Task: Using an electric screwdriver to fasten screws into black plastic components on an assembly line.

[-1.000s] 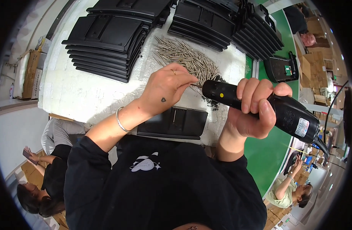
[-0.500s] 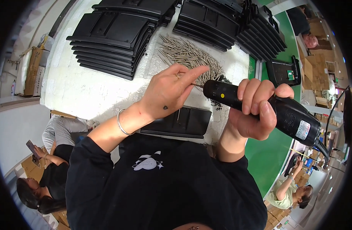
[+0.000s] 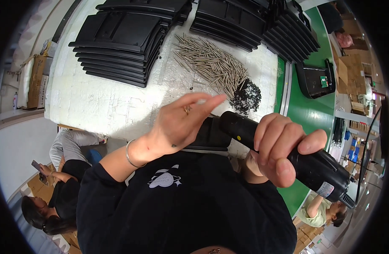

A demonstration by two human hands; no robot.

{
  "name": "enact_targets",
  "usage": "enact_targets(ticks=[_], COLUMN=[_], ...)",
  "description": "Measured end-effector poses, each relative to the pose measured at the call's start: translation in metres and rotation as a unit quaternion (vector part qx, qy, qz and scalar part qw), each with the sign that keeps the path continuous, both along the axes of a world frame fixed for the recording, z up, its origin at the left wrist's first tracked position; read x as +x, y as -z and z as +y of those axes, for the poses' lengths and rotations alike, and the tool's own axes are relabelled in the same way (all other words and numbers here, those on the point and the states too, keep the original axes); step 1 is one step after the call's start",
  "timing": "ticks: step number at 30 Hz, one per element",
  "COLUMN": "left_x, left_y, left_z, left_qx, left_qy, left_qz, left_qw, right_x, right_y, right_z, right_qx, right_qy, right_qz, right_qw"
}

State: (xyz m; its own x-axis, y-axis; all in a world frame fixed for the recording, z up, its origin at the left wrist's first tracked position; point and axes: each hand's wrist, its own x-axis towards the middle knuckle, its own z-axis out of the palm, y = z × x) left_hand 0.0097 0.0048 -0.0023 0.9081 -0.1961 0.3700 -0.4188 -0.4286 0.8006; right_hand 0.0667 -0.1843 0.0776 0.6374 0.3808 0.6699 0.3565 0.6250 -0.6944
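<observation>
My right hand (image 3: 283, 146) is wrapped round a black electric screwdriver (image 3: 317, 171), which points left and slightly away from me. My left hand (image 3: 177, 125) is at its bit end, fingers bent together near the tip; what they hold, if anything, is hidden. Just below both hands lies a black plastic panel (image 3: 209, 137), partly covered by my left hand and the tool. Beyond the hands is a heap of slim metal pins (image 3: 211, 61). Beside it, to the right, is a pile of small black screws (image 3: 247, 96).
Stacks of black panels (image 3: 114, 46) rise at the back left, with more panels (image 3: 230, 21) at the back right. A black housing with a small green board (image 3: 315, 80) lies on the green surface (image 3: 302, 116). A cable (image 3: 362, 169) runs from the screwdriver. Other people sit at either side.
The screwdriver and my right hand have come down and nearer to me, with the tool tilted more. My left hand has also shifted down, uncovering the screw pile.
</observation>
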Motion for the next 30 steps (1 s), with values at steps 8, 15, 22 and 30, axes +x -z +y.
enact_targets(ticks=[8,15,22,30], left_x=[0.053,0.070,0.035,-0.001], left_y=[0.011,0.027,0.005,0.014], left_z=[0.020,0.021,0.018,-0.001], left_qx=[0.173,0.256,0.054,-0.013], left_qy=[-0.074,-0.019,0.014,0.037], left_qz=[-0.057,-0.096,0.047,0.031], left_qw=[0.981,0.962,0.997,0.999], right_x=[0.009,0.005,-0.008,-0.023], right_y=[0.007,0.008,0.015,0.015], right_z=[-0.001,-0.005,-0.011,-0.016], right_qx=[0.005,0.004,0.008,-0.037], right_qy=[0.104,0.106,0.111,0.071], right_qz=[-0.001,0.002,0.055,0.091], right_qw=[0.995,0.994,0.992,0.993])
